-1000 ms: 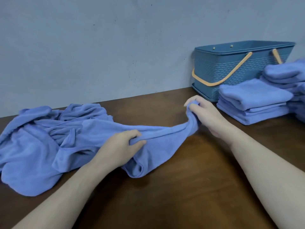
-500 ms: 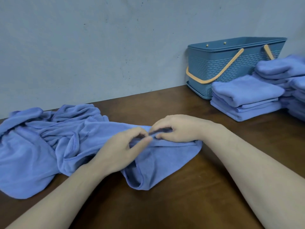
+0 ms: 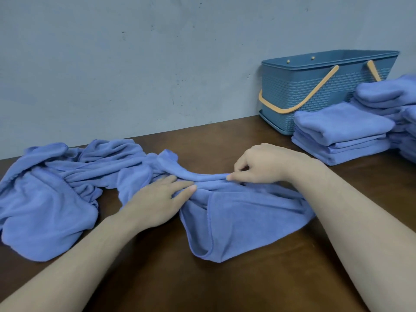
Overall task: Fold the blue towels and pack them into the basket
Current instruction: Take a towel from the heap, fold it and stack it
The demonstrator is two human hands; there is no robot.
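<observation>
A crumpled blue towel (image 3: 243,217) lies in the middle of the brown table. My left hand (image 3: 157,199) grips a bunched fold of it between thumb and fingers. My right hand (image 3: 263,164) pinches the towel's rolled upper edge a little to the right. More unfolded blue towels (image 3: 47,197) are heaped at the left. A blue plastic basket (image 3: 315,86) with orange handles stands at the back right against the wall. In front of it sits a stack of folded blue towels (image 3: 340,136).
A second, taller pile of folded towels (image 3: 396,102) is cut off by the right edge of view. The grey wall (image 3: 135,64) runs along the table's far edge. Bare dark wood (image 3: 202,289) shows between my forearms.
My right hand came in from the right and pinched the towel edge near my left hand. The towel has slackened and spread toward the right, and its far edge has lifted into a ridge.
</observation>
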